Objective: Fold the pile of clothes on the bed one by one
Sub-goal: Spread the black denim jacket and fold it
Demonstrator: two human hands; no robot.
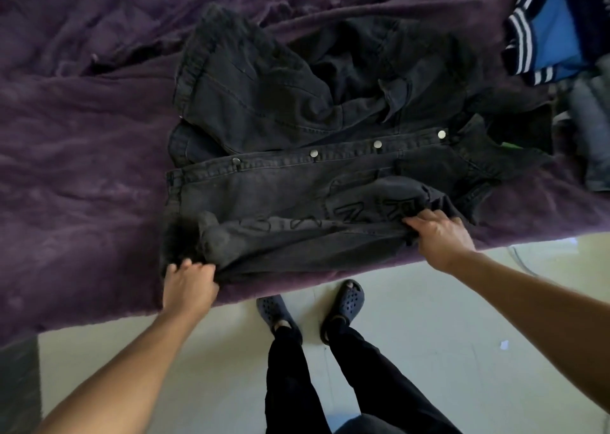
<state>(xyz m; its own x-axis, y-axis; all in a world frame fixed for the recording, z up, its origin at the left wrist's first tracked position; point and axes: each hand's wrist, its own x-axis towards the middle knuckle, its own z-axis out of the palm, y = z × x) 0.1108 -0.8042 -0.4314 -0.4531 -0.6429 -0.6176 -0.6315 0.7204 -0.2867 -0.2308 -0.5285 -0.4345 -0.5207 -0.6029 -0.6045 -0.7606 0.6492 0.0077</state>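
currently black denim jacket [313,176] lies spread on purple bed [82,169], near edge; left hand [189,283] and right hand [439,235] each clench its near hem; risk: far half rumpled, so fold traps creases; uneven pull skews placket; heavy denim may slide off toward floor [429,301]

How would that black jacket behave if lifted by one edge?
Probably floppy: the jacket bunches where the left hand and right hand hold it. Likely heavyish, given thick seams and metal snaps. It may drag on the fuzzy blanket.
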